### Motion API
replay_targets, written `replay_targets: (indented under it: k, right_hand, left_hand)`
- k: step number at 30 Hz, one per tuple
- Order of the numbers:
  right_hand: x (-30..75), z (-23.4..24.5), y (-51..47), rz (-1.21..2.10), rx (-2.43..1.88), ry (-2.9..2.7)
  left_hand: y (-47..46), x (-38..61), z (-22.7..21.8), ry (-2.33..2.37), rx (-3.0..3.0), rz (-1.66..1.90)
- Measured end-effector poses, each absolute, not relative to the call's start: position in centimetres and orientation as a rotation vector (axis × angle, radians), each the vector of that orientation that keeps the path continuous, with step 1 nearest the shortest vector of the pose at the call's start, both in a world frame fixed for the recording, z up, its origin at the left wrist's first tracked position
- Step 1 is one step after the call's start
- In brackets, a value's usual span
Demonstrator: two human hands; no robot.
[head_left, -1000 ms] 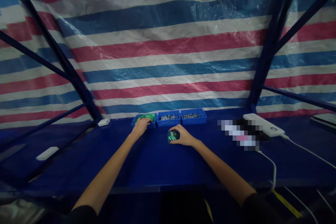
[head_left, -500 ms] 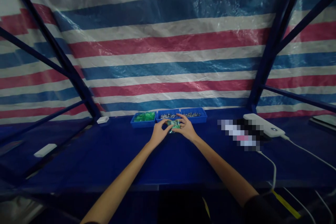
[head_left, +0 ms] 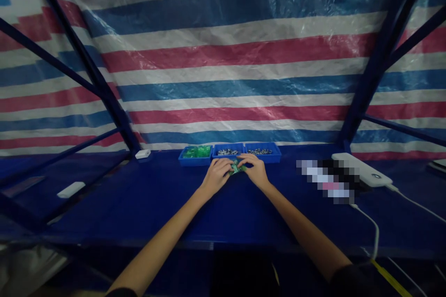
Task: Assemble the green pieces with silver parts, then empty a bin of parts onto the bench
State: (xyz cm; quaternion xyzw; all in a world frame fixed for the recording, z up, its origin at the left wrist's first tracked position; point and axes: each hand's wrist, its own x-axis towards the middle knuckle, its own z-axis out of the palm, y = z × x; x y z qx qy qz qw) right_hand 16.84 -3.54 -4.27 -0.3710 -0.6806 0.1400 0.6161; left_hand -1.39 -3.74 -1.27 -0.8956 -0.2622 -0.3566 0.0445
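Note:
My left hand [head_left: 218, 174] and my right hand [head_left: 257, 170] meet over a small green circuit board [head_left: 236, 167] on the dark blue table [head_left: 195, 209], fingers curled onto it from both sides. Just behind stand three small blue bins in a row. The left bin [head_left: 195, 154] holds green boards. The middle bin [head_left: 228, 151] and the right bin [head_left: 264, 151] hold small grey metal parts.
A white power bank [head_left: 362, 176] with a white cable [head_left: 374, 227] lies at the right. Two small white boxes, one [head_left: 142, 153] near the back left post and another [head_left: 71, 190] on the left shelf. Blue frame posts and a striped tarp close the back.
My left hand left the left bin and joined my right hand on the green board, which moved back toward the bins. The view shifted slightly right.

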Motion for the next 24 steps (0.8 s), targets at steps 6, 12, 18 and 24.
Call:
replay_targets:
  k: [6,12,18,24]
  right_hand:
    - [16.8,-4.1,-4.0,0.194,-0.930,-1.603]
    - [16.2,-3.9,-4.1,0.513,-0.989,-1.502]
    - [15.8,-4.4,-3.7,0.744,-0.972,-1.486]
    - [15.7,-4.5,-3.5,0.781,-1.019,-1.473]
  left_hand:
    - [-3.8,-1.0,-1.4,-0.831,-2.701,-1.058]
    - [-3.1,-0.5,-1.6,-1.308,-2.802,-1.455]
    - [-0.9,-4.0,0.7,-1.408,-2.829,-1.412]
    - [3.8,-13.3,3.5,-1.413,-2.526,-1.189]
